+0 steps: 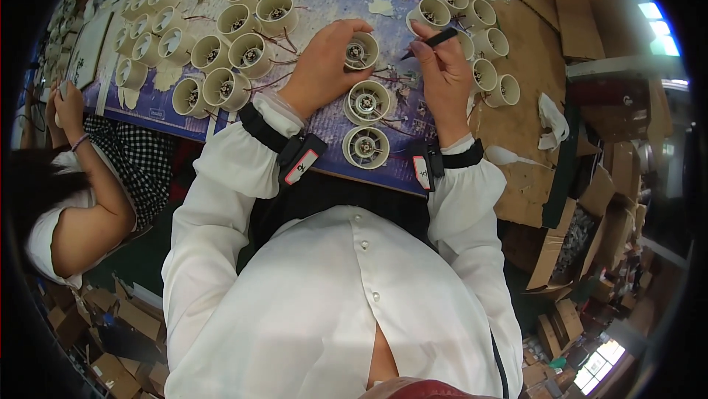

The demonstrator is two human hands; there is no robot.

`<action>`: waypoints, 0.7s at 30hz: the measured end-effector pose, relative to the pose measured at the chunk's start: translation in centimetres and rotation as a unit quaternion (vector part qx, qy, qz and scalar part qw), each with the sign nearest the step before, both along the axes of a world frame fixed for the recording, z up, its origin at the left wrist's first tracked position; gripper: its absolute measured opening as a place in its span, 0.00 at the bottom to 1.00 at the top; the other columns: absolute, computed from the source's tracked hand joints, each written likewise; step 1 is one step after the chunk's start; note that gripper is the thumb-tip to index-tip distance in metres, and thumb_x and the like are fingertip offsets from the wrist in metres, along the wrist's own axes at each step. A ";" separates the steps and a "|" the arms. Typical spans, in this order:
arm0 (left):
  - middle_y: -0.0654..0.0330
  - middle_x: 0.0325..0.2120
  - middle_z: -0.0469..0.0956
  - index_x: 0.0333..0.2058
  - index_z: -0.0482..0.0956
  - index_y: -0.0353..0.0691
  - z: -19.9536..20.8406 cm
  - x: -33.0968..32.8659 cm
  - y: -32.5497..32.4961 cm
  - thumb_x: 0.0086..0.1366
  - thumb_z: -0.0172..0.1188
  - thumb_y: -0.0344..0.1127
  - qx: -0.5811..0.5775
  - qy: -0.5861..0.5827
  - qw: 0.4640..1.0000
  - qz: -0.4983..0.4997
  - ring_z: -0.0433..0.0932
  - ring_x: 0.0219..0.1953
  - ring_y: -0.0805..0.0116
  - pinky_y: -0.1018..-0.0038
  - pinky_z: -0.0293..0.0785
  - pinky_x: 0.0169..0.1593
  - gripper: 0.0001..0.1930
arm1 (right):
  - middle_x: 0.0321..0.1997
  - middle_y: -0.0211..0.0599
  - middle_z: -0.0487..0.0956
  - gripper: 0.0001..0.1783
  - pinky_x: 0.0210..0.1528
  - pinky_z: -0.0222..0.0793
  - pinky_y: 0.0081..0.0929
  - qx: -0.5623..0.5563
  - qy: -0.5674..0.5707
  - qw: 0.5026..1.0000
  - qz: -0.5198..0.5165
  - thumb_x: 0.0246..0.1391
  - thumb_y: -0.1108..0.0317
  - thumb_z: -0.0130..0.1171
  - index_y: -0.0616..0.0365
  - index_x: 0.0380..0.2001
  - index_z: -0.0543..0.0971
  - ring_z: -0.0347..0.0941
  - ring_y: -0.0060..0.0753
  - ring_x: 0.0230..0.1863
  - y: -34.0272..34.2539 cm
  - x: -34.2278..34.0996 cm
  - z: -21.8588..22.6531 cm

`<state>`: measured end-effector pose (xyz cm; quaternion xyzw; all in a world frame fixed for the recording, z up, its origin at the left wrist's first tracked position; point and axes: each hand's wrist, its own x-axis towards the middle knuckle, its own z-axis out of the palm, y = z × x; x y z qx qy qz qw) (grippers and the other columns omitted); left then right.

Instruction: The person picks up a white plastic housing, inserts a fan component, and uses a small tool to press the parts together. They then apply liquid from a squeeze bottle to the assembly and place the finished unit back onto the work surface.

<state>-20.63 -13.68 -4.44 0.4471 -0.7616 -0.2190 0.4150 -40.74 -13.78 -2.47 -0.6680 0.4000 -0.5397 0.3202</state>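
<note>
My left hand [318,67] is closed around a cream round fan housing [361,51] with a motor hub and wires inside, thumb and fingers along its wall. In my right hand [448,82], thumb and fingers pinch a slim black pointed tool [440,39], shaped like tweezers. The tool's tip points left toward the held housing, apart from it. Just below, a second fan housing [368,102] and a third housing [366,148] stand open side up near the table's front edge, with thin dark-red wires trailing right.
Several similar housings [251,54] with wires crowd the table left of my hands, and more housings [483,74] line the right. Worn blue sheeting [295,126] covers the tabletop beside brown cardboard [527,178]. A co-worker's arm [96,185] is at left; boxes [571,244] stand right.
</note>
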 end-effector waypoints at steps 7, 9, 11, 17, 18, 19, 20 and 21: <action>0.54 0.45 0.75 0.49 0.70 0.40 0.1 0.0 0.1 0.48 0.70 0.32 0.003 0.008 1.000 0.012 0.73 0.50 0.51 0.62 0.70 0.53 0.28 | 0.40 0.31 0.82 0.10 0.42 0.71 0.17 0.050 0.120 0.991 -0.015 0.57 0.73 0.62 0.60 0.42 0.81 0.77 0.19 0.38 0.2 0.0 0.0; 0.54 0.45 0.75 0.49 0.70 0.40 0.0 0.0 0.1 0.47 0.70 0.32 0.006 0.009 1.000 0.011 0.73 0.50 0.51 0.62 0.70 0.54 0.29 | 0.37 0.29 0.82 0.08 0.41 0.71 0.17 0.069 0.121 0.989 -0.046 0.56 0.73 0.63 0.61 0.40 0.82 0.77 0.19 0.36 0.0 0.1 0.2; 0.54 0.45 0.75 0.49 0.70 0.40 0.0 0.0 0.1 0.47 0.70 0.32 0.007 0.010 1.000 0.013 0.73 0.50 0.51 0.62 0.70 0.54 0.29 | 0.36 0.29 0.82 0.08 0.39 0.71 0.17 0.066 0.071 0.994 -0.040 0.55 0.72 0.64 0.60 0.38 0.82 0.76 0.18 0.35 0.2 0.5 0.9; 0.54 0.45 0.75 0.49 0.69 0.41 -0.2 0.0 0.1 0.46 0.71 0.31 -0.005 0.009 1.000 0.008 0.73 0.50 0.50 0.61 0.70 0.53 0.30 | 0.35 0.28 0.82 0.07 0.30 0.65 0.17 0.024 0.156 0.987 -0.020 0.54 0.68 0.65 0.58 0.35 0.83 0.70 0.17 0.27 0.7 2.1 1.4; 0.54 0.45 0.75 0.49 0.69 0.41 -0.2 -0.1 0.1 0.46 0.71 0.31 -0.006 0.007 1.000 0.009 0.73 0.50 0.50 0.61 0.70 0.53 0.30 | 0.35 0.28 0.82 0.07 0.30 0.65 0.17 0.024 0.158 0.987 -0.021 0.54 0.68 0.65 0.58 0.35 0.83 0.70 0.17 0.27 0.8 2.3 1.3; 0.54 0.45 0.75 0.49 0.69 0.41 -0.3 -0.1 0.1 0.46 0.71 0.31 -0.006 0.008 1.000 0.008 0.73 0.50 0.50 0.61 0.70 0.53 0.30 | 0.35 0.28 0.81 0.07 0.29 0.64 0.18 0.007 0.160 0.987 -0.021 0.53 0.67 0.66 0.58 0.34 0.83 0.69 0.17 0.26 0.7 2.5 1.2; 0.54 0.44 0.75 0.49 0.69 0.41 -0.3 -0.1 0.1 0.46 0.71 0.31 -0.010 0.010 1.000 0.007 0.73 0.50 0.50 0.61 0.70 0.53 0.30 | 0.34 0.28 0.81 0.07 0.28 0.62 0.18 -0.011 0.162 0.986 -0.021 0.53 0.67 0.66 0.58 0.34 0.83 0.67 0.18 0.24 0.6 2.6 1.1; 0.54 0.44 0.75 0.49 0.69 0.41 -0.4 0.0 0.1 0.46 0.71 0.31 -0.014 0.011 1.000 0.007 0.73 0.50 0.50 0.61 0.70 0.53 0.30 | 0.33 0.28 0.81 0.07 0.27 0.61 0.19 -0.028 0.164 0.986 -0.020 0.53 0.66 0.66 0.57 0.33 0.83 0.66 0.19 0.23 0.6 2.7 1.0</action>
